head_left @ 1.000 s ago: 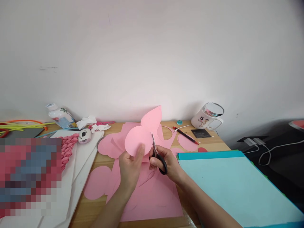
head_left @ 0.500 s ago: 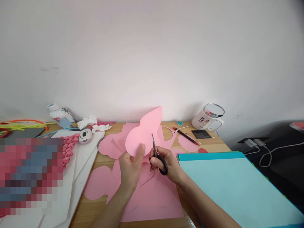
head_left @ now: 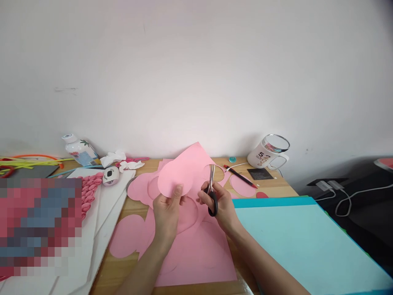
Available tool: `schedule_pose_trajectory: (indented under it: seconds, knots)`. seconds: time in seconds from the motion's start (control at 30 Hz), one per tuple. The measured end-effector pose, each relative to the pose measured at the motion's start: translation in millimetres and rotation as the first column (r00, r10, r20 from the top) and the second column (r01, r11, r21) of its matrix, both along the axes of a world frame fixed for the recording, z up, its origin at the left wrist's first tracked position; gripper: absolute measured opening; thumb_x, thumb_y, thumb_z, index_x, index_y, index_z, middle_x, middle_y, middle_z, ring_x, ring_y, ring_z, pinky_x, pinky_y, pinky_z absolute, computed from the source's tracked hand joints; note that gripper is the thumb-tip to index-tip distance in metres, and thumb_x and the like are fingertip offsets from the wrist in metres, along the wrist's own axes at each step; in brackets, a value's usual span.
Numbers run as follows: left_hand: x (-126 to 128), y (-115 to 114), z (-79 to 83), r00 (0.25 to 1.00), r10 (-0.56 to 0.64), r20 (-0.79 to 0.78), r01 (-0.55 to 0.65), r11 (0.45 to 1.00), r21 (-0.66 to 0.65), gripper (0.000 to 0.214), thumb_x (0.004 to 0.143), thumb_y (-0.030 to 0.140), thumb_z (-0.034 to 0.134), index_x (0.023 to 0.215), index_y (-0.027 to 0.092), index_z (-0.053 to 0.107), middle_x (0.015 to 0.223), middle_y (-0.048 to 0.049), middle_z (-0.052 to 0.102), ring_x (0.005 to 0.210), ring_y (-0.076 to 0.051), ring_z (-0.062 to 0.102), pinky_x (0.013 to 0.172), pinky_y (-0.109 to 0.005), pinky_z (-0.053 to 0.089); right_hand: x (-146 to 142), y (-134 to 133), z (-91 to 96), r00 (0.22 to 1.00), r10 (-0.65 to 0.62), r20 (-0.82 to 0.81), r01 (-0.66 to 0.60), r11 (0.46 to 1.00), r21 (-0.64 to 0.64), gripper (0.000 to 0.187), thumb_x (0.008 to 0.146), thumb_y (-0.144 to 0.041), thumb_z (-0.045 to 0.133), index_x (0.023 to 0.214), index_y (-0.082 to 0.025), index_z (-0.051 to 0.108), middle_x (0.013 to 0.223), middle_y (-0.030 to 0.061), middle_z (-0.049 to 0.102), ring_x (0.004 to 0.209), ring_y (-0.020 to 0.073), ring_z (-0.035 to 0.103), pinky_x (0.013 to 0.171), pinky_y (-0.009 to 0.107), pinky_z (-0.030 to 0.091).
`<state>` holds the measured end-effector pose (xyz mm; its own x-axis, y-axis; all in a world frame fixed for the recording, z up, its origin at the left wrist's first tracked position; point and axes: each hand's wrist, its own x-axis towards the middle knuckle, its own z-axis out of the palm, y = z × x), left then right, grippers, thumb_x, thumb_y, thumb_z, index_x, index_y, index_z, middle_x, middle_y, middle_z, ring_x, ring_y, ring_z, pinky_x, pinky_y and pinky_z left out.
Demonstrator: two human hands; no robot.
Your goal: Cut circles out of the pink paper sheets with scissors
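Pinched between the thumb and fingers of my left hand (head_left: 168, 209) is a piece of pink paper (head_left: 181, 166) with a rounded near edge and a pointed far corner. My right hand (head_left: 220, 203) grips black-handled scissors (head_left: 212, 200), their blades pointing up and away, to the right of the held paper. The blades look closed or nearly so. Beneath both hands lie large pink sheets (head_left: 199, 262) with curved outlines. A loose pink oval (head_left: 129, 236) rests left of them, and more rounded pink pieces sit behind my left hand.
Right of the sheets lies a stack of pale blue and teal sheets (head_left: 294, 237). A white mug (head_left: 264, 153), a dark pencil (head_left: 241, 176) and a black card (head_left: 260, 174) stand or lie at the back right. White boards (head_left: 101, 221), a bottle (head_left: 80, 150) and crumpled tissue (head_left: 113, 157) occupy the left.
The scissors have moved right, away from the pink paper, and their blades have swung more upright. My left hand has turned the paper, its far corner shifting left.
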<state>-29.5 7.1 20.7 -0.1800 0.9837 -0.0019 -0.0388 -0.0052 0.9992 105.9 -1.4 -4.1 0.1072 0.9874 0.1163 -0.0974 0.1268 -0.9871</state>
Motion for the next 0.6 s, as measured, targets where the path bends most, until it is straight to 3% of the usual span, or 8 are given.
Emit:
schedule_pose_trajectory:
  seconds: [0.07, 0.17, 0.27, 0.33, 0.43, 0.5, 0.6]
  knots:
    - [0, 2, -0.4, 0.991, 0.011, 0.131, -0.012, 1.000, 0.008, 0.038, 0.073, 0.047, 0.064, 0.053, 0.016, 0.053, 0.051, 0.0002, 0.052, 0.052, -0.012, 0.046, 0.055, -0.026, 0.040, 2, 1, -2.6, 0.989, -0.097, 0.114, 0.093, 0.995, 0.040, 0.022, 0.075, -0.034, 0.068, 0.081, -0.022, 0.051, 0.067, -0.0041, 0.052, 0.061, 0.0131, 0.053, 0.062, 0.027, 0.045]
    - [-2, 9, 0.0, 0.894, 0.181, 0.410, -0.175, 0.983, -0.053, 0.036, 0.074, 0.046, 0.063, 0.057, 0.017, 0.050, 0.050, 0.0010, 0.053, 0.048, -0.012, 0.048, 0.050, -0.026, 0.040, 3, 1, -6.6, 0.914, -0.164, 0.373, 0.123, 0.984, 0.131, 0.023, 0.072, -0.030, 0.069, 0.084, -0.022, 0.050, 0.084, 0.0025, 0.061, 0.080, 0.0198, 0.059, 0.074, 0.034, 0.047]
    - [-8, 18, -0.6, 0.746, 0.352, 0.565, -0.328, 0.933, -0.149, 0.031, 0.077, 0.040, 0.062, 0.061, 0.018, 0.047, 0.050, 0.0027, 0.053, 0.047, -0.011, 0.051, 0.051, -0.025, 0.042, 2, 0, -12.2, 0.760, -0.146, 0.633, 0.012, 0.977, 0.211, 0.022, 0.071, -0.022, 0.065, 0.087, -0.022, 0.049, 0.102, 0.0104, 0.064, 0.097, 0.0269, 0.058, 0.080, 0.041, 0.046]
    - [-11, 23, -3.3, 0.707, 0.398, 0.584, -0.360, 0.914, -0.187, 0.027, 0.080, 0.037, 0.058, 0.066, 0.017, 0.049, 0.052, 0.0018, 0.056, 0.048, -0.011, 0.053, 0.055, -0.026, 0.044, 1, 0, -16.8, 0.622, -0.175, 0.763, -0.049, 0.964, 0.261, 0.021, 0.070, -0.015, 0.060, 0.087, -0.021, 0.050, 0.103, 0.0134, 0.064, 0.103, 0.0299, 0.055, 0.085, 0.045, 0.043]
    - [-13, 28, -10.0, 0.739, 0.380, 0.556, -0.338, 0.924, -0.182, 0.020, 0.079, 0.034, 0.059, 0.075, 0.015, 0.053, 0.064, -0.0008, 0.061, 0.057, -0.011, 0.058, 0.064, -0.028, 0.046, 1, 2, -23.0, 0.490, -0.181, 0.853, -0.046, 0.971, 0.233, 0.024, 0.065, -0.007, 0.053, 0.086, -0.019, 0.052, 0.092, 0.0130, 0.065, 0.094, 0.0301, 0.058, 0.083, 0.044, 0.042]
    - [-12, 28, -14.1, 0.817, 0.332, 0.471, -0.298, 0.943, -0.147, 0.015, 0.077, 0.029, 0.061, 0.080, 0.015, 0.055, 0.073, -0.0026, 0.063, 0.070, -0.013, 0.062, 0.073, -0.029, 0.046, 2, 3, -25.7, 0.489, -0.164, 0.857, -0.010, 0.981, 0.193, 0.027, 0.064, -0.005, 0.050, 0.087, -0.018, 0.053, 0.086, 0.0118, 0.065, 0.083, 0.0283, 0.059, 0.071, 0.038, 0.044]
    - [-11, 26, -17.3, 0.937, 0.273, 0.218, -0.251, 0.960, -0.126, 0.023, 0.073, 0.023, 0.063, 0.093, 0.017, 0.057, 0.085, -0.0046, 0.065, 0.089, -0.016, 0.062, 0.084, -0.032, 0.044, 4, 3, -27.3, 0.532, -0.152, 0.833, 0.042, 0.987, 0.153, 0.030, 0.063, -0.004, 0.048, 0.089, -0.019, 0.053, 0.084, 0.0100, 0.064, 0.079, 0.0272, 0.059, 0.059, 0.031, 0.040]
